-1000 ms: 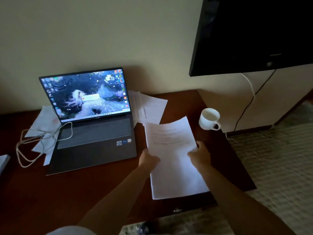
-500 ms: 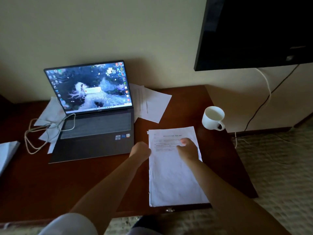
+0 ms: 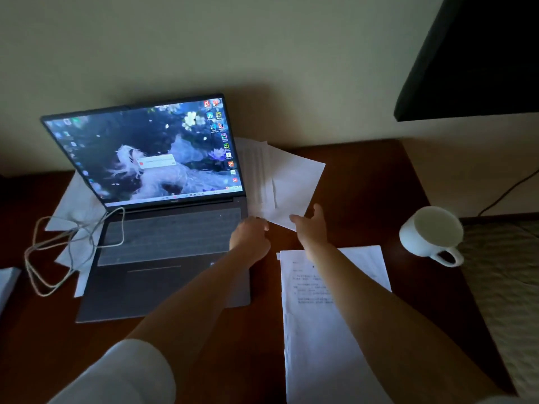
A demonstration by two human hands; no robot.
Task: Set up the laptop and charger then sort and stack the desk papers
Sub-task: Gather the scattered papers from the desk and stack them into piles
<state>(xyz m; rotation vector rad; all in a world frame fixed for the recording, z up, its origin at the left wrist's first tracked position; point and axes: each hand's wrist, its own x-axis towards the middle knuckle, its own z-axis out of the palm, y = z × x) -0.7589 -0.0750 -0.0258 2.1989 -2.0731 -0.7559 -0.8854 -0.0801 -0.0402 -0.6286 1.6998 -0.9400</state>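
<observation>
On the dark wooden table [image 3: 364,182] the open laptop [image 3: 163,217] stands at the far left with its screen lit, a white charger cable [image 3: 58,252] looped at its left edge over some sheets of paper. Just right of the screen lie loose papers [image 3: 280,182]; the left hand [image 3: 249,237] touches their near corner, though I cannot tell whether it grips, while the right hand [image 3: 310,228] reaches toward their near edge with fingers spread, holding nothing. Under the right forearm a stack of papers [image 3: 326,330] lies flat at the near right, with a white mug [image 3: 431,237] beside it at the table's right edge.
</observation>
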